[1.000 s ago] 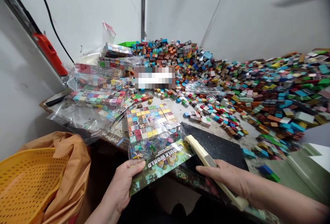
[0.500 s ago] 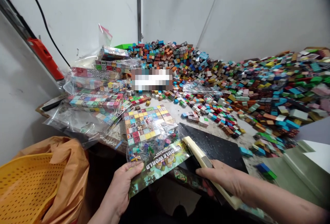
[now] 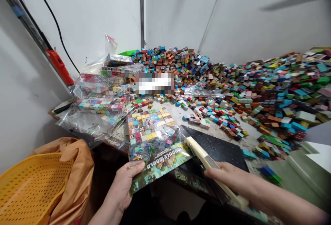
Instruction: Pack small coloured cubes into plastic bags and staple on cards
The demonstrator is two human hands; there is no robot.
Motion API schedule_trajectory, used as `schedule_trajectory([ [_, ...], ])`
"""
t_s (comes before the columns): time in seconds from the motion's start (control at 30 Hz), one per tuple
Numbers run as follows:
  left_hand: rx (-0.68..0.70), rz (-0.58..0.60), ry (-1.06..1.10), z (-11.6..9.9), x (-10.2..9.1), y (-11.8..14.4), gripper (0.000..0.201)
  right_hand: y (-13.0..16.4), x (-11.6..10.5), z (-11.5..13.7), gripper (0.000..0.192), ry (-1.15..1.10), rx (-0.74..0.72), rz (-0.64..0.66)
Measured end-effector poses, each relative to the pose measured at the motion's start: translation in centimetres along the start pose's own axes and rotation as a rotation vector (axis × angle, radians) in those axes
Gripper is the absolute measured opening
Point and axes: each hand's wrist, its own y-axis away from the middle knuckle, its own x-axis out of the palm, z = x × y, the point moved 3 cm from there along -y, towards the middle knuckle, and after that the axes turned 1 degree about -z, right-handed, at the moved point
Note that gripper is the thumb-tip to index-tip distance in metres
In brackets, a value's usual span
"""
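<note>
My left hand (image 3: 124, 185) grips the near edge of a clear bag (image 3: 152, 138) filled with a flat grid of coloured cubes and a green printed card (image 3: 159, 166). The card end of the bag lies under the cream arm (image 3: 200, 156) of a heat sealer with a black base (image 3: 219, 149). My right hand (image 3: 230, 180) lies flat along that arm and presses on it. Loose coloured cubes (image 3: 222, 118) are scattered just beyond the sealer.
A huge heap of coloured cubes (image 3: 258, 83) fills the back and right of the table. Filled clear bags (image 3: 103, 97) are stacked at the left. A yellow perforated basket (image 3: 28, 187) lined with an orange bag sits low at the left. A red tool (image 3: 59, 68) leans on the wall.
Both hands stay in place on the bag and the sealer arm. Only the camera view has shifted slightly.
</note>
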Motion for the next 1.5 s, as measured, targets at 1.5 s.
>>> schedule_trajectory([
  [1.5,0.008,0.0,0.078,0.5,0.7,0.2,0.016,0.2,-0.3,0.0,0.018,0.029,-0.057,0.044],
])
